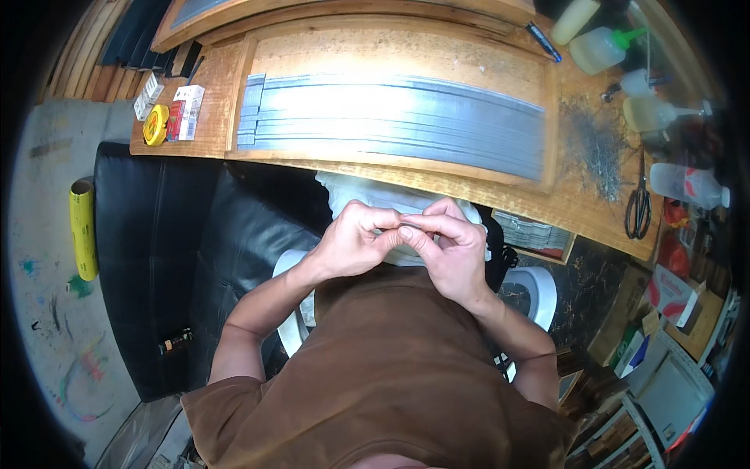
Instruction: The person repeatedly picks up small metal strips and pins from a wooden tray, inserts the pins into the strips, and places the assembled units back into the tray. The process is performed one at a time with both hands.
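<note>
My left hand (359, 242) and my right hand (455, 252) meet in front of my chest, just short of the table's near edge. Thumbs and forefingers of both are pinched together, fingertips touching or almost so. Whatever lies between them is too small or too hidden to make out. Beyond the hands, a shallow wooden frame (552, 117) lies on the wooden table (215, 74). Inside it, long grey metallic-looking strips (336, 117) sit side by side, with short pieces (251, 109) at their left end. White cloth (367, 191) shows behind my fingers.
Thin metal pins (600, 152) are heaped at the table's right, near black scissors (639, 205) and several squeeze bottles (600, 50). A marker (544, 42) lies far right. At left are a yellow tape measure (156, 125) and small boxes (186, 113). A black sofa (148, 258) stands left.
</note>
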A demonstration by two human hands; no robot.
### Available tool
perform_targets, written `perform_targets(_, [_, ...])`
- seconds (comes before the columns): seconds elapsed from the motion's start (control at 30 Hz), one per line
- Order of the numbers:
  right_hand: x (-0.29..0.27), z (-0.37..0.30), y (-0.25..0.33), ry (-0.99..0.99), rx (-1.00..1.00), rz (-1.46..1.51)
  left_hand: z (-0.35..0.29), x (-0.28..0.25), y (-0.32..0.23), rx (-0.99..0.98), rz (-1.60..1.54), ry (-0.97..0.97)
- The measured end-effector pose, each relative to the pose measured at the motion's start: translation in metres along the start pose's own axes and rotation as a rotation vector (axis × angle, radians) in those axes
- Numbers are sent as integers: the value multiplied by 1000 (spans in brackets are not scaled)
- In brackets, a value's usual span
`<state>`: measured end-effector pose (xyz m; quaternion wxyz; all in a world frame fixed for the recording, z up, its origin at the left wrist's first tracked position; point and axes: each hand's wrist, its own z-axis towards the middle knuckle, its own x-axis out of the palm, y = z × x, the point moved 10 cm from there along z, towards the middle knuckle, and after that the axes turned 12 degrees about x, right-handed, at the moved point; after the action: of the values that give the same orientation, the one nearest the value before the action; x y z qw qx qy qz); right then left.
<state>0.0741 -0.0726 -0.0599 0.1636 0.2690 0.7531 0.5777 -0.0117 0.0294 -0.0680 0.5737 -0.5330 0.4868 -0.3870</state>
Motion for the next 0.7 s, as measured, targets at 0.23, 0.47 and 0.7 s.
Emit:
perform_targets(0.23, [16, 3, 33, 49, -194, -208, -13, -11, -14, 197, 21, -129])
perform_targets(0.47, [20, 8, 23, 90, -148, -191, -18, -12, -5, 133, 37, -99])
perform_targets(0.7, [23, 7, 27, 93, -220, -228, -20, -15, -12, 187, 99, -147])
